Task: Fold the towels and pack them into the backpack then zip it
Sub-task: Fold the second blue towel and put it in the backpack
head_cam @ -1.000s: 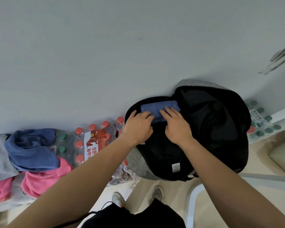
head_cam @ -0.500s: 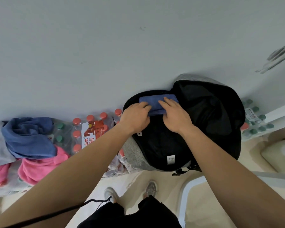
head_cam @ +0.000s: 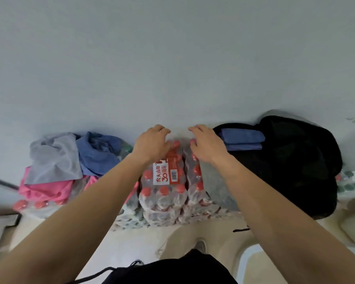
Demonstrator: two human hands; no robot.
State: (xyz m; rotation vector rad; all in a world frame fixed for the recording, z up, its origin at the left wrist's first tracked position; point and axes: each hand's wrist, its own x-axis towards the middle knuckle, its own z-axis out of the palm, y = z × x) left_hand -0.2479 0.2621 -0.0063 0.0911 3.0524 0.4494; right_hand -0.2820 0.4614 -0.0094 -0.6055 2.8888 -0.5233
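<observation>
Towel (head_cam: pixel 242 138) seemingly just beside right hand (head_cam: pixel 205 145).

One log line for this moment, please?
left hand: open | right hand: open | backpack: open, folded blue towel inside | towel pile: unfolded

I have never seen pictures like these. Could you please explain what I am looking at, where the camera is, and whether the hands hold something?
There is no machine here. A person wears one wide-angle camera on the head, looking forward and down, so you see their own two bare arms. The left hand and the right hand are above shrink-wrapped packs of water bottles with red caps. The fingers are loosely bent and hold nothing. At the right, by the wall, is an open black backpack with a folded blue towel inside. At the left, on more bottles, lies a loose pile not yet folded: a grey towel, a crumpled blue towel and a pink towel.
</observation>
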